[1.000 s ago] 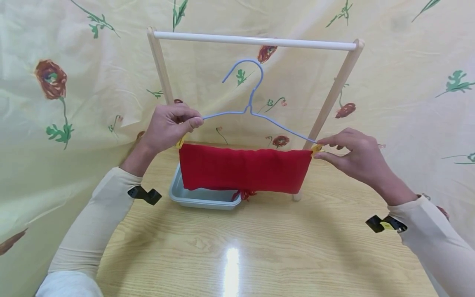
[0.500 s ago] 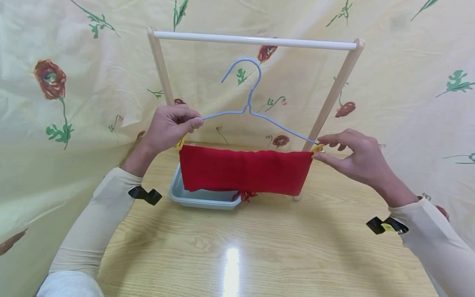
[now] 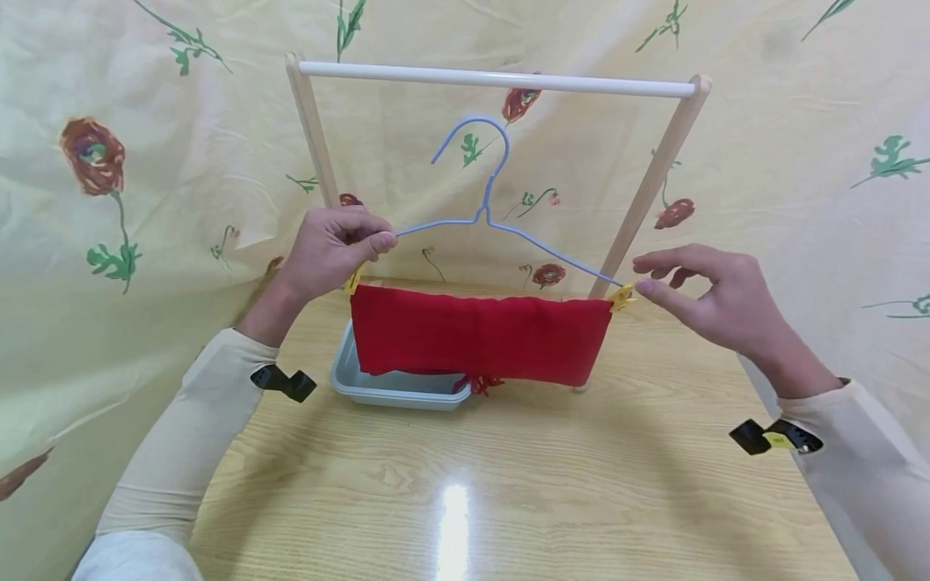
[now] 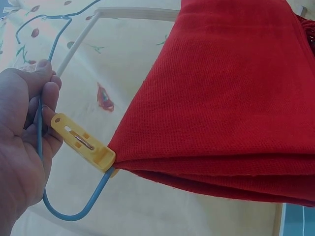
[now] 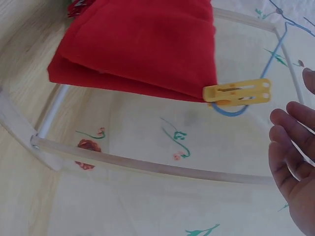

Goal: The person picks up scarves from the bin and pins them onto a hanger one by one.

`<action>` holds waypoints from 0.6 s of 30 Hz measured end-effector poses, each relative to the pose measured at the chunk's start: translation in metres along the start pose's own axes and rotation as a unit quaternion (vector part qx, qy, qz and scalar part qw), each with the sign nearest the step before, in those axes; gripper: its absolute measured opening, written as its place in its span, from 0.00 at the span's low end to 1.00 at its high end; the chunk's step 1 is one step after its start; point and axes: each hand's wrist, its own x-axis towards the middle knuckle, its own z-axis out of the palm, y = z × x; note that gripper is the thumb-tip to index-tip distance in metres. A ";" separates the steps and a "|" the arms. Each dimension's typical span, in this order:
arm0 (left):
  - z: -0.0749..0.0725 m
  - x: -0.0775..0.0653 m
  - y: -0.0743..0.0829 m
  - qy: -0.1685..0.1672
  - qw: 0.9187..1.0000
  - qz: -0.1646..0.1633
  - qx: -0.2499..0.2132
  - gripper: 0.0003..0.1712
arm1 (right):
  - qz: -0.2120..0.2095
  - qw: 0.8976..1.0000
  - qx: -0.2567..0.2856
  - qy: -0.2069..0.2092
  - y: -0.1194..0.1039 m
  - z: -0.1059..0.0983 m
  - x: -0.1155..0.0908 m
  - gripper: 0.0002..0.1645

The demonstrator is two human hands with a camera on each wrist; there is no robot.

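Note:
My left hand [image 3: 336, 246] grips the left arm of a blue wire hanger [image 3: 434, 223], its hook pointing up. A folded red cloth [image 3: 479, 335] hangs from the hanger's lower bar. Yellow clothespins clamp it at both ends; the left clothespin [image 4: 83, 142] sits beside my left fingers in the left wrist view. The right clothespin [image 5: 237, 92] bites the cloth's corner and the wire in the right wrist view. My right hand [image 3: 715, 298] is just beside that pin, fingers loosely bent and holding nothing. Red fringe [image 3: 485, 385] shows below the cloth.
A rack with a white top rail [image 3: 494, 78] and wooden posts [image 3: 654, 177] stands behind the hanger. Partly hidden by the cloth, a light blue tray [image 3: 407, 397] rests on the wooden table [image 3: 363, 484]. Flowered fabric [image 3: 182, 145] covers the back and sides.
My right hand has let go of the right clothespin and moved slightly to the right. The pin stays on the cloth and hanger. My left hand keeps its grip with hardly any movement.

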 end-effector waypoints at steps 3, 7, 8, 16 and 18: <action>0.000 0.000 -0.001 0.000 1.000 0.005 -0.001 0.03 | 0.024 0.999 0.016 -0.019 -0.004 -0.005 0.006 0.20; 0.000 0.000 -0.002 0.001 1.000 0.009 -0.001 0.03 | 0.071 0.995 0.059 -0.046 -0.008 -0.009 0.017 0.21; 0.000 0.000 -0.002 0.001 1.000 0.010 -0.001 0.03 | 0.082 0.993 0.074 -0.051 -0.009 -0.009 0.019 0.21; 0.003 0.001 -0.002 0.002 1.000 0.006 -0.004 0.04 | 0.109 0.982 0.128 -0.087 -0.024 0.002 0.042 0.22; 0.003 0.001 -0.002 0.003 1.000 0.005 -0.003 0.04 | 0.112 0.981 0.127 -0.099 -0.027 0.006 0.047 0.22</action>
